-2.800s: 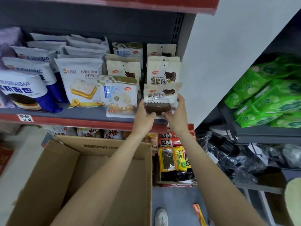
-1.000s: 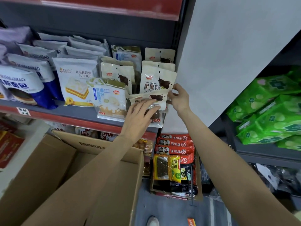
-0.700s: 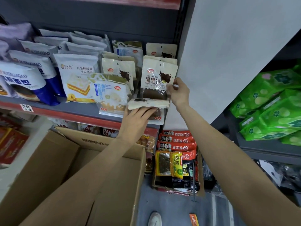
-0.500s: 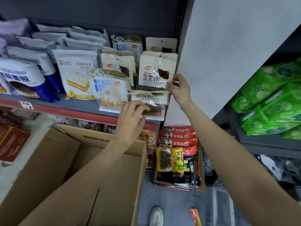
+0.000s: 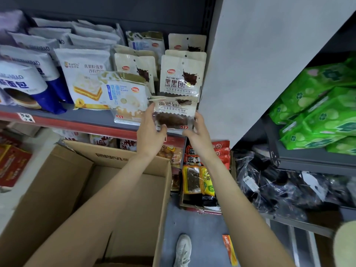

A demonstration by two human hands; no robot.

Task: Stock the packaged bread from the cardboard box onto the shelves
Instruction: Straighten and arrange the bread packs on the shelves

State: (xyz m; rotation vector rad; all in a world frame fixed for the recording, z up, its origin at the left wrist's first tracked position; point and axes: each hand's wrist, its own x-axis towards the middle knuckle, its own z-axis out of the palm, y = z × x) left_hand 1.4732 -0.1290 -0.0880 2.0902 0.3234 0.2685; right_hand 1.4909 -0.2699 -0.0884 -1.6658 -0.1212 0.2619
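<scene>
Packaged bread fills the grey metal shelf with the red front lip [image 5: 81,125] in upright rows, above the large, open brown cardboard box [image 5: 133,199] that stands on the floor below your forearms; no packs show in the part of the box you can see. At the right end of that shelf sits the pack you are working on, a cream-and-clear plastic pouch of dark chocolate bread [image 5: 174,113], at the front of its row and tilted back against the pack behind. Your left hand [image 5: 149,132] grips its left edge, fingers curled round the side and thumb at the bottom; your right hand [image 5: 196,132] holds its lower right corner, fingers wrapped behind. Judge it light, soft and crushable, with slick film, so hold it by the sealed edges rather than squeezing the loaf. On the pack behind you can read "黑黑包" and "HEI HEI BAO"; a red "K17" marks your pouch's lower corner. Further left, a white sandwich pack [image 5: 84,78] reads "XianDu", and blue-and-white packs [image 5: 23,81] read "MUSIMANBAO".
</scene>
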